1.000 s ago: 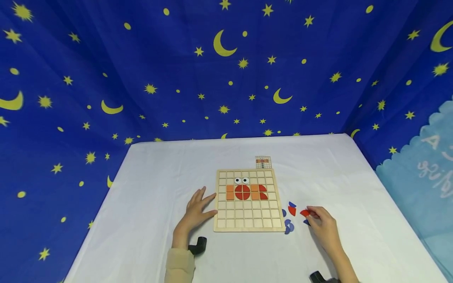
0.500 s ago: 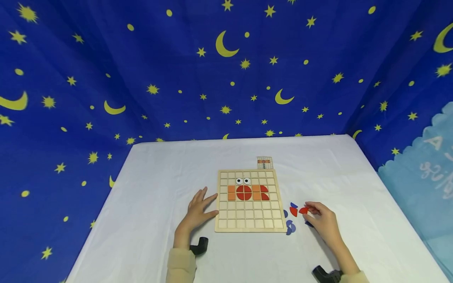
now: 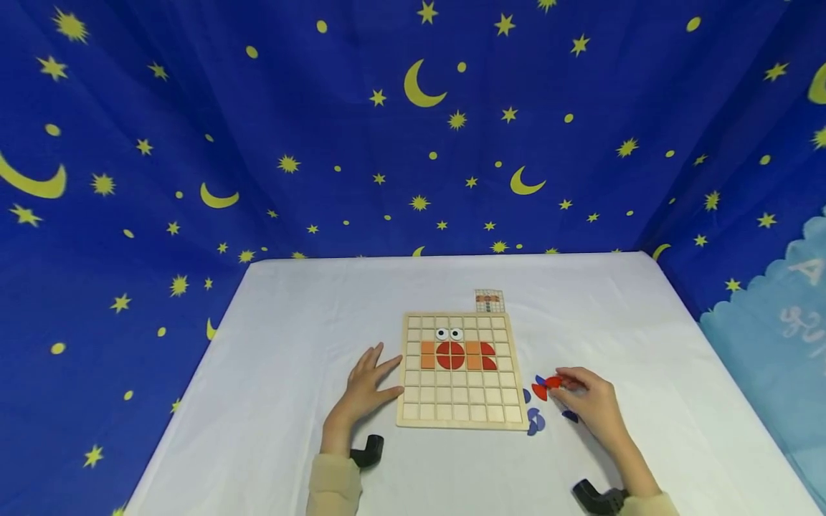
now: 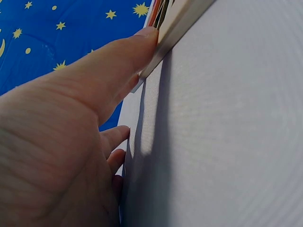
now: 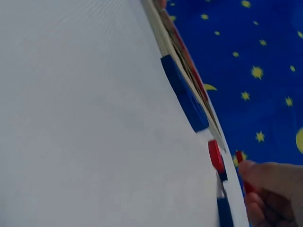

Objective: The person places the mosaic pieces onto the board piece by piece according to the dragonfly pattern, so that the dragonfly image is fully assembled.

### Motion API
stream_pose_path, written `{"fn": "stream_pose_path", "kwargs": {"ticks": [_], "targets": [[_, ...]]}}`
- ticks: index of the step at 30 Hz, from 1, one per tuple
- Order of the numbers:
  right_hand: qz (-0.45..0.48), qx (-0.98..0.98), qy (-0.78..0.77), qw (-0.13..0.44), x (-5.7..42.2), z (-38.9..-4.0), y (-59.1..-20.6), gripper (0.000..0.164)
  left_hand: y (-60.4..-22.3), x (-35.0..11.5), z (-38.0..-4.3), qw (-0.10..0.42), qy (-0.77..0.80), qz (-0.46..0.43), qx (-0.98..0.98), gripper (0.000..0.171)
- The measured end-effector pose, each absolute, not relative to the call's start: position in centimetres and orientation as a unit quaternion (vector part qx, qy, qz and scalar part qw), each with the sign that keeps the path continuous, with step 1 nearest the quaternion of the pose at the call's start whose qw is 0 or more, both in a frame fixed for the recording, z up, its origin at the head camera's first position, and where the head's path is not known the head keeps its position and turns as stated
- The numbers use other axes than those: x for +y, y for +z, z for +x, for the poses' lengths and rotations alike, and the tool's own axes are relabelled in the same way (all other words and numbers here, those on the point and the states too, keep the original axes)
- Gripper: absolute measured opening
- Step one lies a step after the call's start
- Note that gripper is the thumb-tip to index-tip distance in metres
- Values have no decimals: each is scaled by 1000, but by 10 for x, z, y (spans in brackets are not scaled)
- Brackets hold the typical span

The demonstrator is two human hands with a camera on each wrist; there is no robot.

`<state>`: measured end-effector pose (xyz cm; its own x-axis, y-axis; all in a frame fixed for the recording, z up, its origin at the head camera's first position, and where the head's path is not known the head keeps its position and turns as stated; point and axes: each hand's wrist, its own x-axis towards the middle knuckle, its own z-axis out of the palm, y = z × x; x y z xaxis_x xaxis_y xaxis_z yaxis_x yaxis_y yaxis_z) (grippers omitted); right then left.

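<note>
My left hand (image 3: 364, 390) lies at the left edge of a wooden grid board (image 3: 461, 414), its spread thumb and forefinger touching the frame. Between thumb and fingers my right hand (image 3: 594, 401) pinches a red quarter-circle piece (image 3: 553, 383), just right of the board. In the right wrist view the held red piece (image 5: 239, 155) shows at the thumb tip. Close to it lies another red piece (image 3: 539, 392) with a blue piece (image 3: 540, 379) behind it. On the board sit two eye pieces (image 3: 442, 334), orange squares (image 3: 428, 347), a red circle of quarters (image 3: 449, 355) and two red quarters (image 3: 488, 362).
Several blue pieces (image 3: 535, 421) lie along the board's lower right edge. A single dark blue piece (image 3: 571, 416) rests under the right hand. Behind the board is a small pattern card (image 3: 490, 301). A starry blue cloth (image 3: 361, 143) surrounds the white table (image 3: 310, 308).
My right hand has carried the red piece a little left, so it now overlaps the loose red piece in the head view. The left hand stays at the board's edge.
</note>
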<state>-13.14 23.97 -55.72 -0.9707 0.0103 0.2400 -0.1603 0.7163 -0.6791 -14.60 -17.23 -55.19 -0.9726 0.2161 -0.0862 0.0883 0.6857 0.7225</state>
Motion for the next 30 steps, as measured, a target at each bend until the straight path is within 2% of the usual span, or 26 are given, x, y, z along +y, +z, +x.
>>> {"fn": "stream_pose_path", "kwargs": {"ticks": [8, 15, 30], "targets": [[153, -896, 402, 108, 197, -156, -540, 35, -554, -175, -145, 80, 384, 81, 916, 60], [217, -871, 436, 71, 149, -182, -529, 34, -553, -174, -146, 80, 389, 85, 914, 59], [288, -841, 457, 19, 74, -221, -534, 34, -550, -172, -145, 87, 376, 83, 919, 59]]}}
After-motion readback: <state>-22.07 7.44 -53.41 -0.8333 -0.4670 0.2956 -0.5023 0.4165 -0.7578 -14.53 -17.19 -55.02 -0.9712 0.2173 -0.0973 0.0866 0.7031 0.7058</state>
